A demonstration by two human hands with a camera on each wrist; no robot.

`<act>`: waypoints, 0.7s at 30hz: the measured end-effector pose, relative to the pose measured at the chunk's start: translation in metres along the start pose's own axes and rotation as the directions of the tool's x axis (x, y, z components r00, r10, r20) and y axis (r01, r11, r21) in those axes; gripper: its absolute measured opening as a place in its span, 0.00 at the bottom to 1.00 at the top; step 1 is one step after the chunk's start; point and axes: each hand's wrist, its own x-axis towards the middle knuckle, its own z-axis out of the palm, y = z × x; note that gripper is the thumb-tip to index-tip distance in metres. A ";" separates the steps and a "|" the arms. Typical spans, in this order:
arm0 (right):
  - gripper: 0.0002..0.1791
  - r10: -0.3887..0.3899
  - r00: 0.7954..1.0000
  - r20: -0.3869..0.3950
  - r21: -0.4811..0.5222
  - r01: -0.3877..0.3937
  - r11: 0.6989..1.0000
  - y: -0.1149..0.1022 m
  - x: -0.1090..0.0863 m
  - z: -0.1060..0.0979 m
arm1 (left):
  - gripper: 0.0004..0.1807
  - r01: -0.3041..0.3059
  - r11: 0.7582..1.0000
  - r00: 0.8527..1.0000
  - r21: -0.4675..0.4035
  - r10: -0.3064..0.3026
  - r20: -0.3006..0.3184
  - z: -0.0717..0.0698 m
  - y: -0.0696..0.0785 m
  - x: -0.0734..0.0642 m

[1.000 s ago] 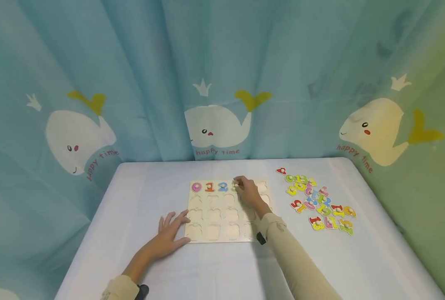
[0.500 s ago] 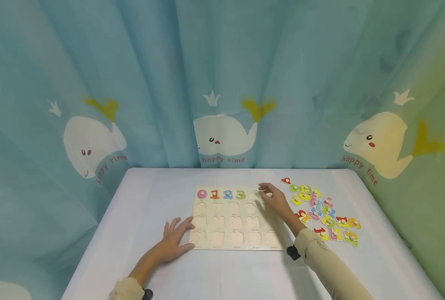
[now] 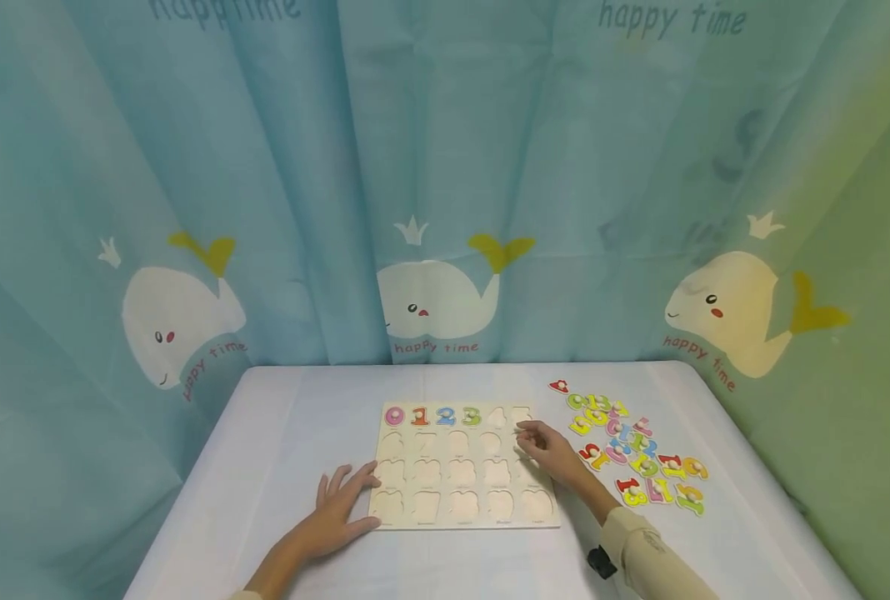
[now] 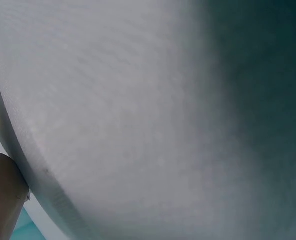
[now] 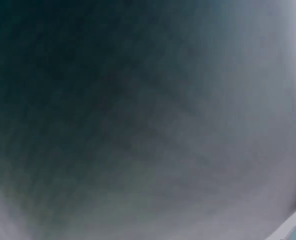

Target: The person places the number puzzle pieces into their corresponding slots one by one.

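A pale wooden number-puzzle board point(image 3: 442, 490) lies on the table. In its back row sit the pieces 0 point(image 3: 394, 406), 1 point(image 3: 419, 416), 2 point(image 3: 446, 417) and green 3 point(image 3: 472, 416); the other visible recesses hold no pieces. My left hand point(image 3: 332, 517) rests at the board's left edge, fingers spread, with fingertips and thumb on its border. Over the board's right side hovers my right hand point(image 3: 553, 454), fingers loosely bent, no piece visible in it. It hides several recesses there. Both wrist views show mainly blurred cloth.
Loose number pieces point(image 3: 646, 467) lie in a spread-out group right of the board, beside my right forearm. A small red piece point(image 3: 558, 387) is farthest back. The white-covered table point(image 3: 302, 433) ends at a blue whale-print curtain point(image 3: 445, 167).
My right hand has let go of the green 3 in the back row and moved right, then toward me, to the board's right side. My left hand stays at the left edge.
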 end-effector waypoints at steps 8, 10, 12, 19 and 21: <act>0.20 0.179 0.983 0.042 -0.018 -0.178 0.984 -0.007 0.002 -0.004 | 0.27 0.031 1.000 0.998 0.006 -0.031 0.050 -0.003 -0.001 0.004; 0.20 0.190 0.981 0.037 -0.028 -0.189 0.982 -0.008 0.005 -0.005 | 0.28 0.019 1.000 0.999 0.007 -0.019 0.039 -0.005 -0.001 0.006; 0.20 0.197 0.980 0.029 -0.041 -0.196 0.980 -0.010 0.008 -0.005 | 0.27 0.002 1.000 1.000 0.009 -0.002 0.018 -0.007 0.000 0.008; 0.19 0.218 0.975 0.045 -0.057 -0.215 0.975 -0.013 0.008 -0.004 | 0.27 -0.018 1.000 1.000 0.016 0.018 -0.003 -0.005 -0.002 0.004; 0.19 0.212 0.976 0.058 -0.060 -0.209 0.976 -0.013 0.007 -0.005 | 0.27 -0.017 1.000 1.000 0.010 0.017 -0.003 -0.004 -0.002 0.003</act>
